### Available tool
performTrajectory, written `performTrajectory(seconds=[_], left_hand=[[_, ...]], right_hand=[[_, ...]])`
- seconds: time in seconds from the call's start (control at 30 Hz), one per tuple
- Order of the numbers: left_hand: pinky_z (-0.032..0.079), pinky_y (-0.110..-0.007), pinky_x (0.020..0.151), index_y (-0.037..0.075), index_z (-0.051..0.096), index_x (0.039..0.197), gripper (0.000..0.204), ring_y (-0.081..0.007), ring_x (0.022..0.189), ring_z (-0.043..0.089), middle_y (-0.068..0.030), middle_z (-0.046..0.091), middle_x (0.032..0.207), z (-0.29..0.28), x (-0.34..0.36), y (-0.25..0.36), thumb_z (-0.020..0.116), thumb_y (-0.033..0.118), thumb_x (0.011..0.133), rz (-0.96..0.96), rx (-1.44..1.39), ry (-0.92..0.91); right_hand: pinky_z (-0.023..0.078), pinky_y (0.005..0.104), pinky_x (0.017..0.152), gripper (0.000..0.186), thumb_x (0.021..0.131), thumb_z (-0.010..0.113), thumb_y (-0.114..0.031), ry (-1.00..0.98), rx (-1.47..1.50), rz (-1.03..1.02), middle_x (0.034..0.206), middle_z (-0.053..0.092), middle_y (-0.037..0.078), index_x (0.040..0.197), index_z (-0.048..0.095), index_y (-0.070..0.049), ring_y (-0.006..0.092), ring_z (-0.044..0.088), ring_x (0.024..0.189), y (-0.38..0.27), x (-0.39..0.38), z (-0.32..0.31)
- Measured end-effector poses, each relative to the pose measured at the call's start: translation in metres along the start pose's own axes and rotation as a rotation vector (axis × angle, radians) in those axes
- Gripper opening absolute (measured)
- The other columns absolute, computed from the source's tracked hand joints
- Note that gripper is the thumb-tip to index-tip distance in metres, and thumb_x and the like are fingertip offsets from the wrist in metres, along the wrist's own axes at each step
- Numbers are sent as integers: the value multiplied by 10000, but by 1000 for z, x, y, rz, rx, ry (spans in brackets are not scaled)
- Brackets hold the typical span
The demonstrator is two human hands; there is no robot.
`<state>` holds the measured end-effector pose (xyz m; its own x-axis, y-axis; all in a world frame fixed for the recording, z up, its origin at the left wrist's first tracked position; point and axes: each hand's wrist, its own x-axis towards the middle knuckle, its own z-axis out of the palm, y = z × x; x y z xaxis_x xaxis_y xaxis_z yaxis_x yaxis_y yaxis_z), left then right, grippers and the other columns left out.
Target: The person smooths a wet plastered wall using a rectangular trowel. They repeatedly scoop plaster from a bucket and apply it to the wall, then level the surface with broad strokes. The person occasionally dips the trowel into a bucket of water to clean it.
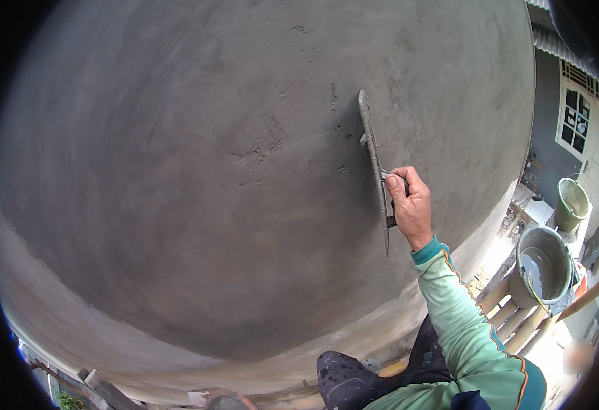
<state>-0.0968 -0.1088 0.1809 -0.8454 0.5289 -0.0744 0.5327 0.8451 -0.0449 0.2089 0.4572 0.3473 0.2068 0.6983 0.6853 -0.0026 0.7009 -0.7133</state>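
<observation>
The right hand (412, 208) grips the trowel (377, 164) from behind, leaving its face free for the wall (245, 212); left hand unseen, state unclear.

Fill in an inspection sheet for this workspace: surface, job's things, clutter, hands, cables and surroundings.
Surface: grey plaster wall, mostly smooth, with rough patches near the middle.
Job's things: flat trowel, seen nearly edge-on; whether it touches the wall is unclear.
Clutter: at right, a large bucket with grey contents, bamboo poles just below it in view, and a greenish pail beyond; a partly visible round container at the lower edge.
Hands: right hand grips the trowel; left hand not in view.
Cables: nothing seen.
Surroundings: white-framed window and corrugated roof edge at upper right.
</observation>
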Motion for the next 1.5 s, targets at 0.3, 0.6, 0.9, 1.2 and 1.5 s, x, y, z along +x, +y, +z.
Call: performTrajectory(seconds=[0.3, 0.6, 0.9, 1.2, 1.5], left_hand=[[473, -564, 1134, 75, 614, 1515, 669, -442, 1341, 610, -240, 657, 1456, 31, 0, 117, 744, 396, 943, 486, -271, -8], [429, -511, 1196, 84, 699, 1428, 443, -411, 1447, 541, -211, 639, 1507, 177, -18, 71, 689, 252, 1017, 750, -710, 13], [551, -477, 1063, 39, 615, 1481, 584, -371, 1282, 675, -196, 687, 1388, 82, 32, 148, 792, 279, 979, 808, -630, -106], [518, -465, 1110, -16, 593, 1488, 517, -393, 1313, 659, -257, 668, 1432, 133, 10, 114, 704, 225, 1044, 613, -880, -228], [525, -463, 1106, 9, 617, 1466, 475, -389, 1268, 679, -249, 687, 1400, 122, 12, 139, 708, 214, 1048, 687, -848, -281]], right_hand=[[550, 425, 560, 344, 917, 855, -368, -559, -443, -490, 719, 664, 100, 943, 655, -89, 308, 699, 606, -9, -122, 83], [486, 347, 540, 309, 1027, 771, -342, 89, -168, 18, 688, 676, 108, 985, 694, -46, 175, 633, 551, -9, 41, -4], [509, 420, 542, 356, 926, 803, -425, -544, -494, -660, 663, 641, 32, 824, 609, -144, 263, 668, 571, -22, -56, 47], [512, 386, 598, 353, 924, 802, -390, -373, -774, -840, 676, 622, 10, 797, 567, -159, 237, 684, 620, 8, 26, -5], [482, 322, 552, 324, 1031, 770, -340, 85, 12, 168, 715, 665, 23, 1008, 684, -29, 114, 576, 601, 43, 16, -40]])
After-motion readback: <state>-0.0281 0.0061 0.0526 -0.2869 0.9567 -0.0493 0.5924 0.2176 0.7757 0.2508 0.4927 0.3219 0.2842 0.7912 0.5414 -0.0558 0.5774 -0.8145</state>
